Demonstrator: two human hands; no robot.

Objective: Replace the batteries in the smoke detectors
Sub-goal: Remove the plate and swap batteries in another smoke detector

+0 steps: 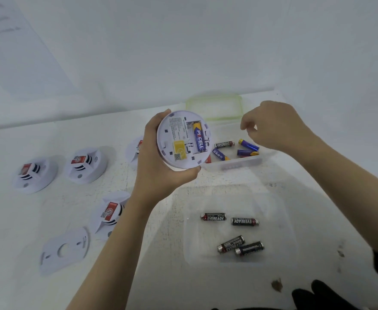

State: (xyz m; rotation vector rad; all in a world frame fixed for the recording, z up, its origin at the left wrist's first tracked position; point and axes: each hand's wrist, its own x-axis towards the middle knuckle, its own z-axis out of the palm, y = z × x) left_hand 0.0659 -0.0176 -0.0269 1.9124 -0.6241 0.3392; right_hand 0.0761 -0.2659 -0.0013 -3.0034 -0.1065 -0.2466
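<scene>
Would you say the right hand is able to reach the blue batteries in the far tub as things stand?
Probably yes: the right hand hovers just above the open tub, and nothing covers the blue batteries.

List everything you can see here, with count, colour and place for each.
Held smoke detector: 1, white, in left hand, back facing camera.
Fitted battery: 1, blue, in its compartment.
Wrapped smoke detectors: 4, white, red labels, table left; one partly hidden.
Mounting plate: 1, white, near left.
Far tub: 1, clear; 3 blue batteries, 1 black battery visible.
Near tub: 1, clear; 4 black batteries.
Lid: 1, green-rimmed, behind far tub.
Left hand: 1, grips held detector.
Right hand: 1, over far tub, loosely curled.
</scene>
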